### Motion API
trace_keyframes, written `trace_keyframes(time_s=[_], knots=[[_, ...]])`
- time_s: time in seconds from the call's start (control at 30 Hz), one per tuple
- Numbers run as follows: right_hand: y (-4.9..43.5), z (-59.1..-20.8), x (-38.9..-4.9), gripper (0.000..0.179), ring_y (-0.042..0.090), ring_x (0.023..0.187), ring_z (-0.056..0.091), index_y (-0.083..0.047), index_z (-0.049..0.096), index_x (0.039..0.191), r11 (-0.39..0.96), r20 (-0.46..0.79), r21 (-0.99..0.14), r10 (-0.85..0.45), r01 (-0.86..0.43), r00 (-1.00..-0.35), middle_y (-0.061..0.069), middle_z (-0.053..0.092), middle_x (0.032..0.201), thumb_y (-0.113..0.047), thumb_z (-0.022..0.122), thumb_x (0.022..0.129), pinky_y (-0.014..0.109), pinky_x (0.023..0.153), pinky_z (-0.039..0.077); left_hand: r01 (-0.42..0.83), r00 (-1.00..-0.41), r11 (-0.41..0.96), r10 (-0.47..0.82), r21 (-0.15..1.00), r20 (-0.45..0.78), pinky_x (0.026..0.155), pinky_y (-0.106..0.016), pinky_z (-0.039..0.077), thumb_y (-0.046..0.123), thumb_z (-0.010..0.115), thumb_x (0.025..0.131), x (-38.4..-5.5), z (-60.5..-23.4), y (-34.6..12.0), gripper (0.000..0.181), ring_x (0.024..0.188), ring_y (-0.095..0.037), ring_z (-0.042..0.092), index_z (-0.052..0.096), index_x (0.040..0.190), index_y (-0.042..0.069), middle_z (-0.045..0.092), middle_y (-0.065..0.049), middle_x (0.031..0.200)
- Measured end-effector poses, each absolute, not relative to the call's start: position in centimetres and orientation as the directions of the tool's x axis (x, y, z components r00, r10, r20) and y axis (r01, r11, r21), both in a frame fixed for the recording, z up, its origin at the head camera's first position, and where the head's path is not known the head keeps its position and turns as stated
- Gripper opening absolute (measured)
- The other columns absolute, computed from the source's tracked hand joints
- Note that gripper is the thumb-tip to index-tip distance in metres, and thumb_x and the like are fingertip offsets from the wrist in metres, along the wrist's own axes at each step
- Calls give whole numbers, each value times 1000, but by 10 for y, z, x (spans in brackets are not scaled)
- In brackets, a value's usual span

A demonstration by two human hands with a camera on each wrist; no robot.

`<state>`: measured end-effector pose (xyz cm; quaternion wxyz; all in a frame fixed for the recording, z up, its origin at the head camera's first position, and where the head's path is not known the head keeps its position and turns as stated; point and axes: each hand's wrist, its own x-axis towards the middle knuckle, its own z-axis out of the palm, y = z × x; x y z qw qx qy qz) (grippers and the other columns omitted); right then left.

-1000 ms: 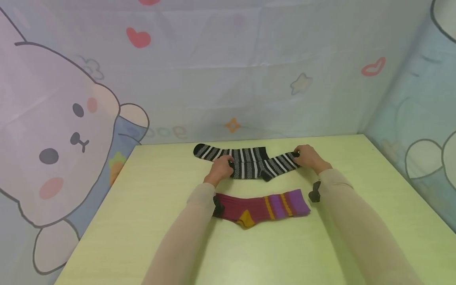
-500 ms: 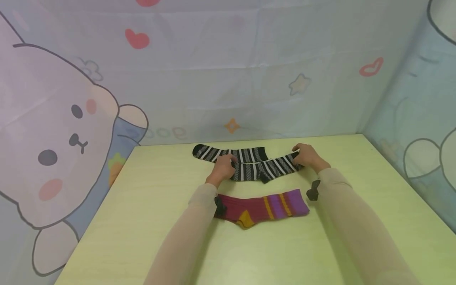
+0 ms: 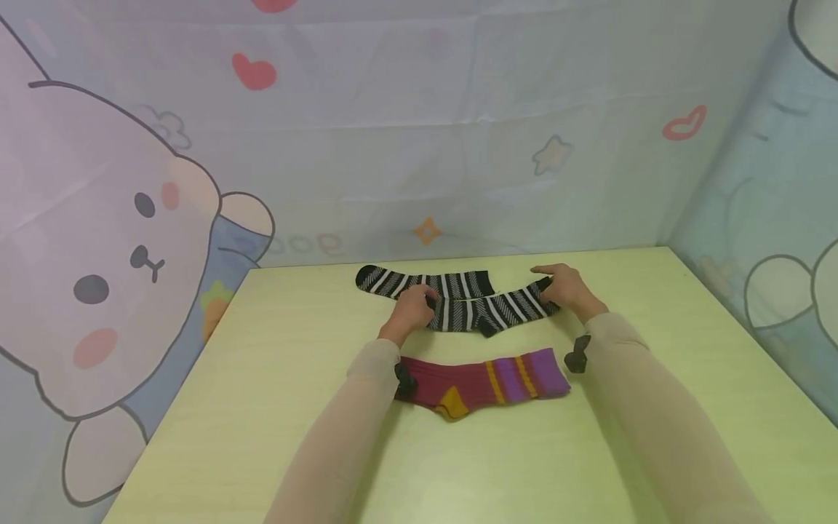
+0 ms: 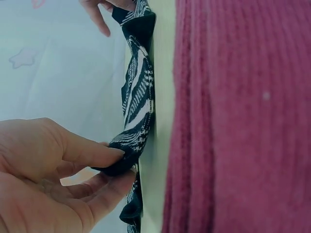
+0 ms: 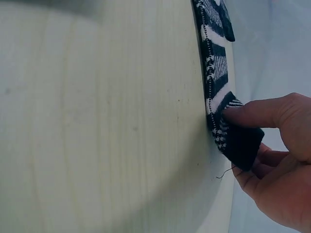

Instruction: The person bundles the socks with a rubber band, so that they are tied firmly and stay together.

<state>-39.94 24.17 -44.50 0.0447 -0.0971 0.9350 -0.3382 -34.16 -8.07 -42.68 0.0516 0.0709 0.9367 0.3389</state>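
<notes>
Two black-and-white striped socks lie flat toward the back of the table. My left hand (image 3: 409,308) pinches the black toe (image 4: 127,158) of the nearer striped sock (image 3: 513,307) between thumb and fingers. At the other end, my right hand (image 3: 568,289) holds that sock's black cuff (image 5: 245,144), thumb on top and fingers beneath; one finger stretches out past it. The farther striped sock (image 3: 452,285) lies just behind, its toe pointing left, partly covered by my left hand.
Closer to me lies a maroon sock (image 3: 458,382) with a purple cuff and mustard heel and bands, partly behind my left wrist's black camera mount (image 3: 404,380). The pale wooden table (image 3: 288,407) ends at a printed cloth backdrop (image 3: 393,145).
The nearer striped sock has shifted slightly toward me, away from the farther one. A finger of my right hand has straightened outward. The maroon sock stays put.
</notes>
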Motion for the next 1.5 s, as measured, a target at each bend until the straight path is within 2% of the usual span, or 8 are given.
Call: trace_keyframes(time_s=[0.1,0.2,0.43,0.67,0.93,1.13,1.33,1.5], knots=[[242,-446,-397,53,40,84,60,3,63,132,754,16,-632,-218,-179,-976,34,53,134,10,64,79,44,73,51,95,-985,756,166,648,-49,62,-31,38,-6,58,93,-341,-428,-81,36,80,-23,48,63,127,3,52,-19,142],[243,-447,-393,40,50,123,49,5,69,121,770,55,-602,-225,-213,-973,31,59,129,5,67,82,55,98,45,99,-984,751,172,652,-48,62,-31,38,-7,59,92,-341,-430,-81,38,86,-25,50,61,129,3,52,-19,141],[247,-445,-391,40,49,118,53,8,68,119,783,114,-555,-263,-281,-958,32,60,125,6,67,80,57,99,43,93,-984,741,169,665,-52,67,-33,41,-10,58,89,-338,-428,-81,46,99,-28,52,58,132,3,49,-18,144],[249,-437,-381,46,42,101,57,8,65,123,788,100,-541,-288,-295,-952,34,57,129,9,61,77,47,79,47,61,-984,678,162,732,-68,56,-31,36,-16,56,84,-336,-422,-84,58,71,-22,42,54,139,5,39,-19,153],[250,-420,-365,46,41,97,60,8,60,130,786,98,-531,-314,-316,-944,34,57,127,5,63,83,43,73,49,76,-985,643,169,762,-44,66,-33,43,-15,63,81,-332,-417,-90,61,106,-32,51,56,138,8,44,-17,150],[253,-406,-350,45,41,100,62,7,59,132,766,102,-555,-325,-325,-940,32,58,126,1,65,88,42,71,52,84,-977,573,207,815,-44,90,-42,51,-12,72,82,-327,-407,-93,62,123,-35,53,55,139,7,48,-19,143],[255,-395,-332,45,40,101,63,7,59,132,741,91,-568,-376,-359,-922,30,59,127,0,68,88,43,74,53,73,-966,550,247,832,-78,103,-49,42,-6,78,82,-320,-397,-95,66,134,-35,43,54,141,9,43,-15,150],[255,-383,-320,45,42,105,62,7,59,132,745,100,-551,-388,-375,-916,29,58,128,0,68,89,47,78,54,109,-961,531,273,840,-48,99,-49,44,-2,79,83,-315,-391,-98,67,127,-34,46,53,143,9,45,-14,146]])
